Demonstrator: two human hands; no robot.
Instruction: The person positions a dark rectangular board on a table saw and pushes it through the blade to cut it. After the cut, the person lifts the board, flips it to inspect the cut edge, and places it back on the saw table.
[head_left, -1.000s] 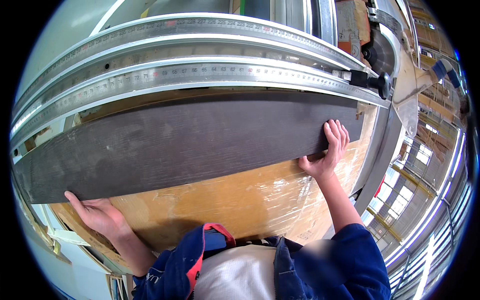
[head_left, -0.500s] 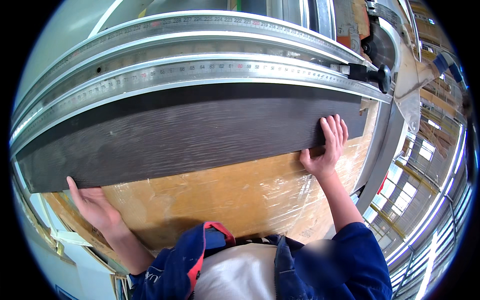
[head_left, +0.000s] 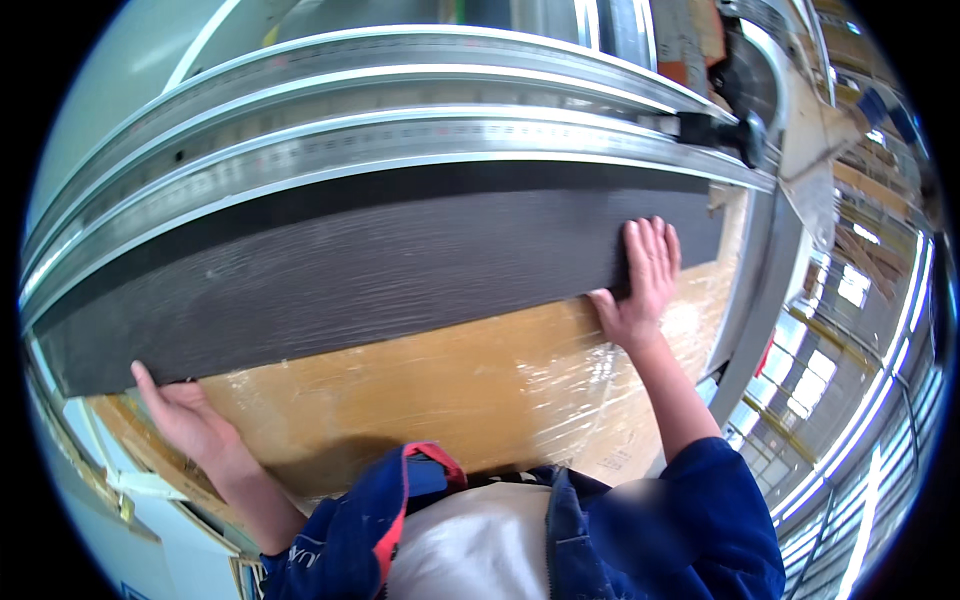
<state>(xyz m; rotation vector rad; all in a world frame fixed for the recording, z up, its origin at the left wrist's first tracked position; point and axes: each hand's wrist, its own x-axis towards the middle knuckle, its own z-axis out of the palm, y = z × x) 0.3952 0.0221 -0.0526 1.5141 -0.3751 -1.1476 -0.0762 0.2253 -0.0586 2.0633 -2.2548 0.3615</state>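
A long dark brown board (head_left: 400, 260) with a wood-grain face lies along a metal fence with a measuring scale (head_left: 420, 125). My left hand (head_left: 190, 420) is at the board's near left corner, thumb on the top face; its other fingers pass beneath the edge and are hidden. Toward the right end, my right hand (head_left: 645, 285) rests on the board, fingers stretched flat on its face and thumb by the near edge. Under the board is a tan panel (head_left: 430, 400) covered in shiny clear film.
A black clamp knob (head_left: 745, 138) sits on the fence's right end. Beyond it is a circular saw blade (head_left: 750, 80), blurred, beside its grey guard (head_left: 815, 130). A metal rail (head_left: 745, 330) runs along the panel's right side. Wooden pieces (head_left: 150, 450) lie at lower left.
My right hand's fingers have straightened and lie flatter on the board. The view has shifted slightly, and the fence scale is now blurred. My left hand keeps its place at the corner.
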